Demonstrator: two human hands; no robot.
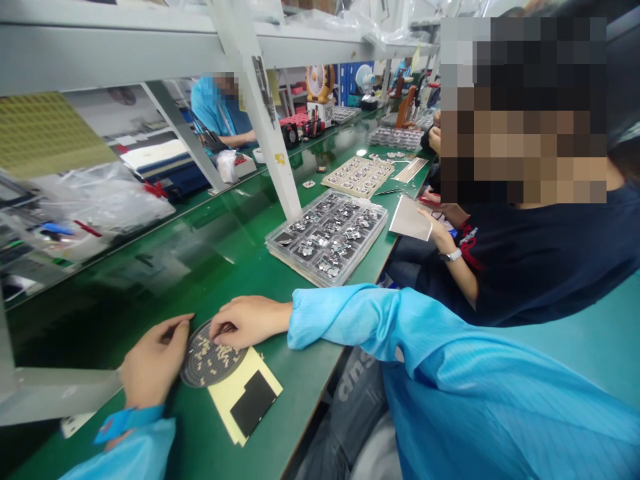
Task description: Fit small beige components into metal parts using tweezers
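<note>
A round dark mesh tray [196,373] holds several small beige pieces [225,360] scattered over its surface. My right hand [250,320] reaches over the tray with its fingers curled down among the pieces; what its fingertips grip, if anything, is hidden. Beside the tray's left rim is my left hand [154,363], thumb and forefinger brought together; nothing between them can be made out. Partly under the tray lies a yellow sheet [227,413] bearing a black rectangular piece [254,402].
A clear compartment tray [325,237] of small metallic parts stands on the green bench [210,260]. Behind it lies a beige panel [357,175] with parts. A white post [275,153] rises near them. At right, a co-worker [540,253] holds a flat sheet [411,219].
</note>
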